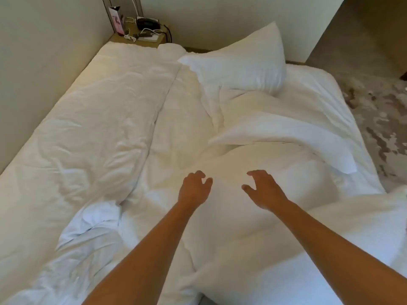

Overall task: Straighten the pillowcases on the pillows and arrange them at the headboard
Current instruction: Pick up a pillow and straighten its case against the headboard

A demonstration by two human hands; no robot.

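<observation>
Three white pillows lie on the right half of the bed. The far pillow (pixel 240 62) stands tilted near the back wall. A flatter middle pillow (pixel 284 137) lies slanted toward the right edge. The large near pillow (pixel 253 216) lies under my arms. My left hand (pixel 193 189) and my right hand (pixel 264 188) hover just above the near pillow's far end, fingers spread and curled, holding nothing. The headboard wall (pixel 39 62) runs along the left side.
A rumpled white duvet (pixel 92 133) covers the left half of the bed. A bedside table (pixel 141 38) with a phone, cables and a card stands in the far corner. Patterned carpet (pixel 374 119) lies to the right of the bed.
</observation>
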